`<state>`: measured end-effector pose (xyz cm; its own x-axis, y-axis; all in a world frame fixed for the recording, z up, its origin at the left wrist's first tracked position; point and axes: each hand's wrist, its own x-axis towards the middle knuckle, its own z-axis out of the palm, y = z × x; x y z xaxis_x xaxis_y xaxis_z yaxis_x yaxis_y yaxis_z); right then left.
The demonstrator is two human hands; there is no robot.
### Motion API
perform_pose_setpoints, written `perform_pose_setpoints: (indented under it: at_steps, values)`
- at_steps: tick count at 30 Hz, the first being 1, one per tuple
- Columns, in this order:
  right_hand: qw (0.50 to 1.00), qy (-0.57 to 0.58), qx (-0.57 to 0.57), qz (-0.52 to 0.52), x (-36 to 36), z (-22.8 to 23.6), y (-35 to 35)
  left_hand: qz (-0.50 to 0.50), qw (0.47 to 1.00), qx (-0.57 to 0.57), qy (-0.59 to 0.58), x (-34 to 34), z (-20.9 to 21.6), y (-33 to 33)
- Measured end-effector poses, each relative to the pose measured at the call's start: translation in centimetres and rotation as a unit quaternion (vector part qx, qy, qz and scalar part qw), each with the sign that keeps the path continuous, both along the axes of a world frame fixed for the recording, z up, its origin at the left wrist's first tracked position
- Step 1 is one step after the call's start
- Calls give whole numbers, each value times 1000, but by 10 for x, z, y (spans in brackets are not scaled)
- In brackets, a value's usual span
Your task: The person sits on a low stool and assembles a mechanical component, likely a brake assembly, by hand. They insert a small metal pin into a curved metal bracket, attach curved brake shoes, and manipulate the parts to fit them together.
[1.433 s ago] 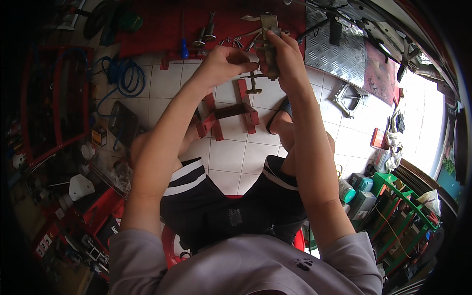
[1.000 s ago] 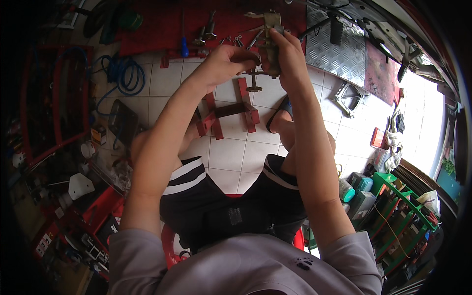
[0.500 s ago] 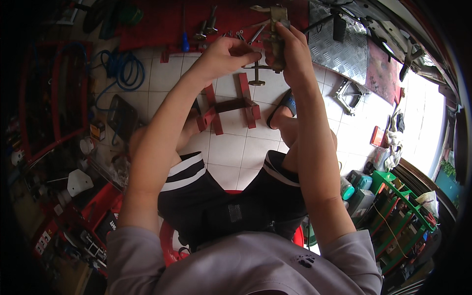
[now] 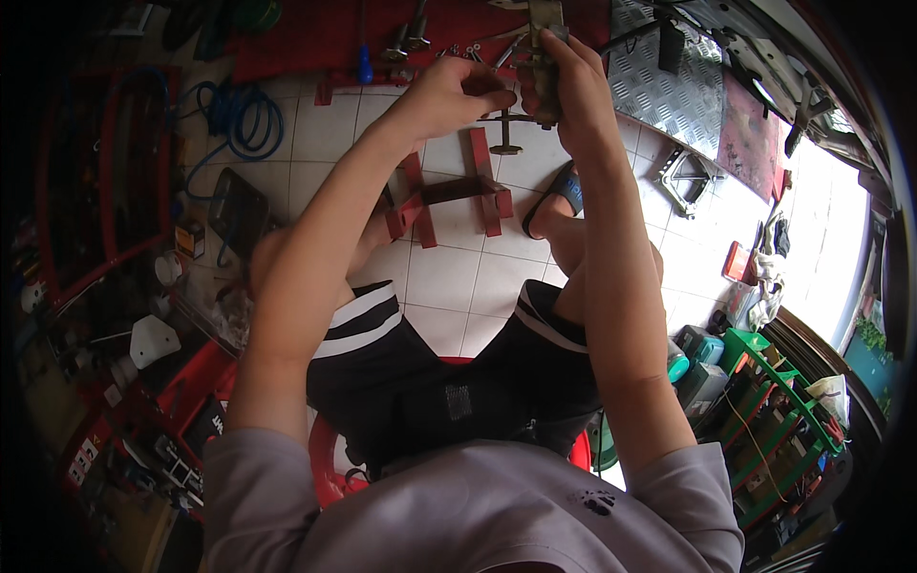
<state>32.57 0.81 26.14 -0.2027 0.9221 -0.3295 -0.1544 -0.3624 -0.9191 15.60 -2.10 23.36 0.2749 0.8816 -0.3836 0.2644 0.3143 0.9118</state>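
Right hand (image 4: 581,91): grip clamped around a metal bracket (image 4: 547,19)
Left hand (image 4: 449,98): thumb and fingertips at a disc-footed stem (image 4: 506,134); cannot tell whether closed
Bracket: held beside the stem
Red stand (image 4: 454,194): on floor (image 4: 439,277)

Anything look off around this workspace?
Just clutter: small metal bits lie loose on the red table, and the blue hose sprawls in loops on the floor. A dark mark on the grey shirt could be print or stain. No obvious damage on the metal part in the right hand.

The metal bracket (image 4: 546,15) looks matt, the tiles (image 4: 435,286) smooth.
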Motion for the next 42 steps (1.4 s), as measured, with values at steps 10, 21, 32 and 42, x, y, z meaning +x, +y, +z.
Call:
perform_pose_setpoints:
  at_steps: [10, 21, 32, 42]
  values:
    - [1000, 3, 7, 10, 0, -2, 1, -27, 997, 3, -69, -2, 5, -2]
    - [1000, 6, -1, -9, 0, 2, 1, -3, 999, 6, -34, -6, 2, 1]
    - [1000, 26, -8, -9, 1, 2, 0, -16, 994, -3, -107, -4, 3, 3]
    - [1000, 17, -7, -10, 0, 4, -1, -14, 995, 5, -96, -3, 2, 3]
